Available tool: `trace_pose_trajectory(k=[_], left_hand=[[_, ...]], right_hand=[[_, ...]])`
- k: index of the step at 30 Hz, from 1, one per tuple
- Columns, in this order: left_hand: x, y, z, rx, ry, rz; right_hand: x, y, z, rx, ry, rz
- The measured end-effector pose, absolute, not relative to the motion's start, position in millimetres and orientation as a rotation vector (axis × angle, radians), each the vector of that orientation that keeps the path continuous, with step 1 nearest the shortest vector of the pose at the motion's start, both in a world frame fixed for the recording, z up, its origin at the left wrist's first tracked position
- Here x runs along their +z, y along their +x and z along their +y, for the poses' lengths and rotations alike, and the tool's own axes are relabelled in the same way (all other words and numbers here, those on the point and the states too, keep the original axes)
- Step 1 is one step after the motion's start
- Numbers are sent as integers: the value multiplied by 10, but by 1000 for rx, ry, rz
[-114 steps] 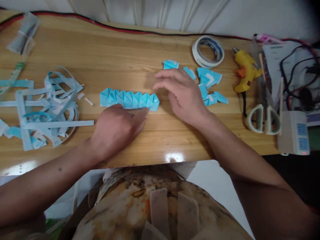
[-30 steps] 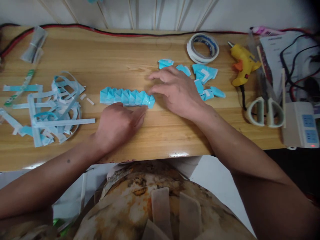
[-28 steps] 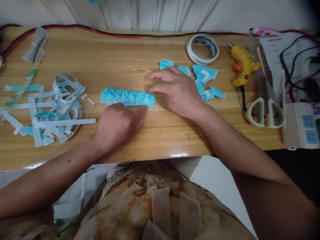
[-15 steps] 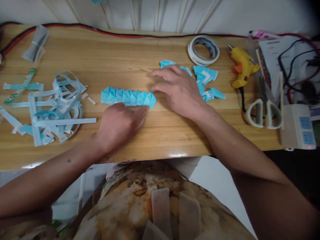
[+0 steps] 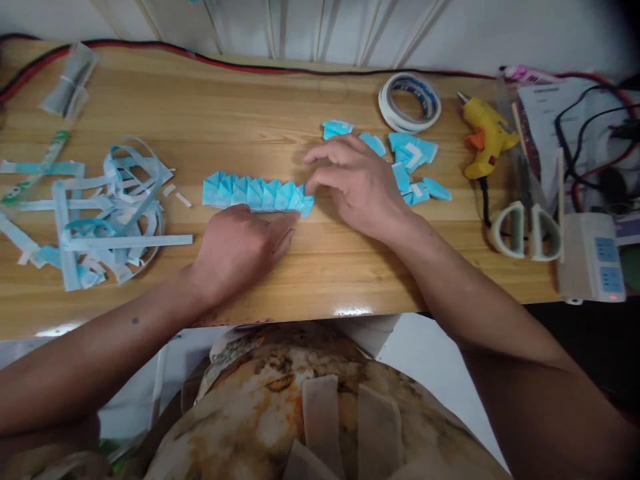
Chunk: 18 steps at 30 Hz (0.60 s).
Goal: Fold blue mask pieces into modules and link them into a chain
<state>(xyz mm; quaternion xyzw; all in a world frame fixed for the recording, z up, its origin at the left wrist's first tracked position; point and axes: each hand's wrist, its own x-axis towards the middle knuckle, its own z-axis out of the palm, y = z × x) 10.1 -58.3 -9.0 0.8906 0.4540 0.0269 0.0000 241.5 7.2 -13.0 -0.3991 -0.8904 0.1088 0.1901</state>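
A chain of folded light-blue paper pieces point(image 5: 257, 195) lies flat across the middle of the wooden desk point(image 5: 240, 120). My left hand point(image 5: 235, 250) rests on the desk just in front of the chain, fingers flat and pointing right, touching its near edge. My right hand point(image 5: 360, 187) hovers low at the chain's right end, its fingers apart and slightly bent, the index fingertip touching the last piece. Neither hand holds anything. Several loose folded blue pieces point(image 5: 413, 153) lie just behind and to the right of my right hand, partly hidden by it.
A pile of cut blue-and-white paper strips point(image 5: 95, 213) covers the left side. At the back right are a tape roll point(image 5: 410, 102), a yellow glue gun point(image 5: 487, 133), scissors point(image 5: 525, 230), a power strip point(image 5: 593, 260) and cables. A red-black cable point(image 5: 200, 57) runs along the far edge.
My right hand's fingers have bent a little and drawn slightly right at the chain's end. The left hand and the chain have stayed put.
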Motion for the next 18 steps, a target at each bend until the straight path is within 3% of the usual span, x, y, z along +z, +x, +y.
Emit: trace_pose_trajectory(k=[18], left_hand=[[-56, 133, -581, -10, 2695, 1472]], right_hand=[[-264, 2422, 131, 277, -969, -2420]])
